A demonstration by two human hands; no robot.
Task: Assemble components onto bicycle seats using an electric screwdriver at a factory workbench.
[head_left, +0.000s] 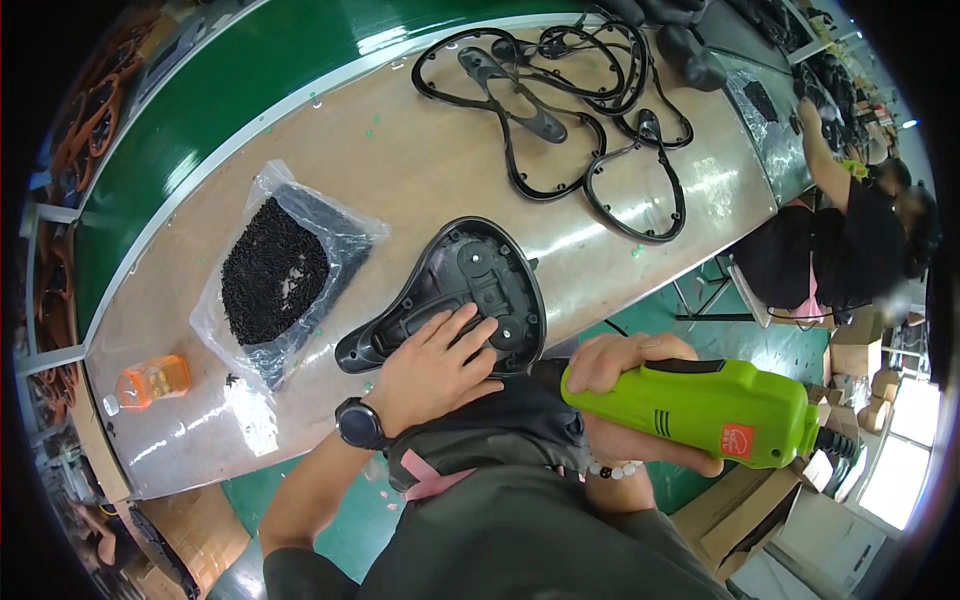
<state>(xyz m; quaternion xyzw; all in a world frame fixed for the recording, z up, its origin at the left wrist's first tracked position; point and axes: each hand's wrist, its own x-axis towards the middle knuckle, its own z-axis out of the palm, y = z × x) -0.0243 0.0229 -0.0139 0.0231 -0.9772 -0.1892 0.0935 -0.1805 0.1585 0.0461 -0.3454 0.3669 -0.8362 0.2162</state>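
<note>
A black bicycle saddle [513, 268] lies upside down at the near edge of the table, its narrow nose toward the left. My left hand [437, 362] rests flat across the saddle's underside, fingers spread. In my right hand [607, 368] is a bright green electric screwdriver [715, 400], held level with its dark tip toward the saddle's near right rim. Whether the tip touches the saddle I cannot tell. Left of the saddle, a clear plastic bag [352, 235] lies opened out under a heap of small black screws [275, 270].
Several black looped saddle rims [640, 235] lie tangled at the far side of the table [330, 130]. An orange bottle [155, 382] lies at the left. A person in dark clothes [835, 235] sits at the right. Cardboard boxes [745, 510] stand on the floor at the lower right.
</note>
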